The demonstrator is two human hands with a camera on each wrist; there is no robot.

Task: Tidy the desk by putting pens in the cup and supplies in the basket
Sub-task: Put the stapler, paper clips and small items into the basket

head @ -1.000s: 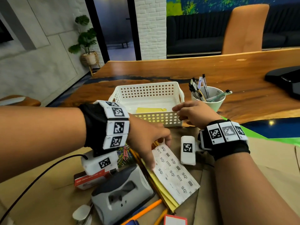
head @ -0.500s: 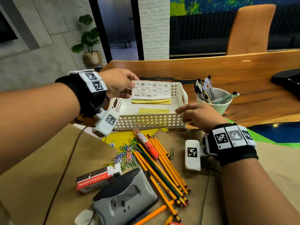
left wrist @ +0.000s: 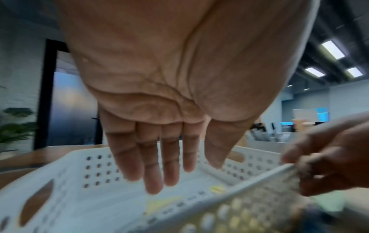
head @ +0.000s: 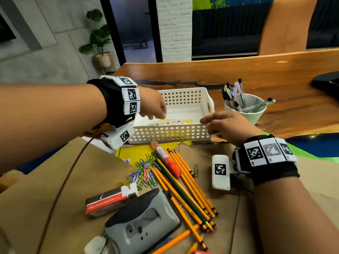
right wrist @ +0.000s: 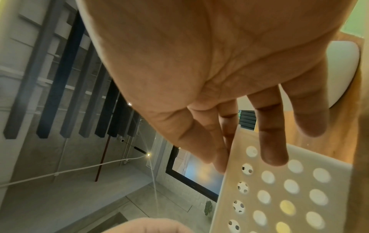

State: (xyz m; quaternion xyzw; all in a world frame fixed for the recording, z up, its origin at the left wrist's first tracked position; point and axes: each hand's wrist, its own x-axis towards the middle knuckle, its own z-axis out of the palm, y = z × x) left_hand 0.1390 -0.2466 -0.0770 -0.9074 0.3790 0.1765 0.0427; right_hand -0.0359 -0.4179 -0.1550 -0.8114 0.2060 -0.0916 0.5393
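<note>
Fingers of the right hand [head: 225, 125] pinch the near right corner of the basket [head: 185, 101], seemingly to steady it, while the left hand [left wrist: 159, 157] hovers slack and empty over its inside, above the sticker sheet [head: 165, 123] on yellow paper there. Pencils [head: 185, 184] and paper clips [head: 143, 171] lie loose below both wrists; the cup [head: 245, 109] of pens stands just beyond the right hand, and the left fingertips are hidden in the head view, blurred in the wrist view

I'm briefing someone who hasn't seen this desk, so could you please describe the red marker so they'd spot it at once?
Start at the white perforated basket on the wooden desk. Just in front of its near wall, a row of yellow pencils lies on brown paper. The red marker lies alongside them, the only thick red-and-white barrel among slim yellow shafts, with a pale pink cap toward the basket.
</note>
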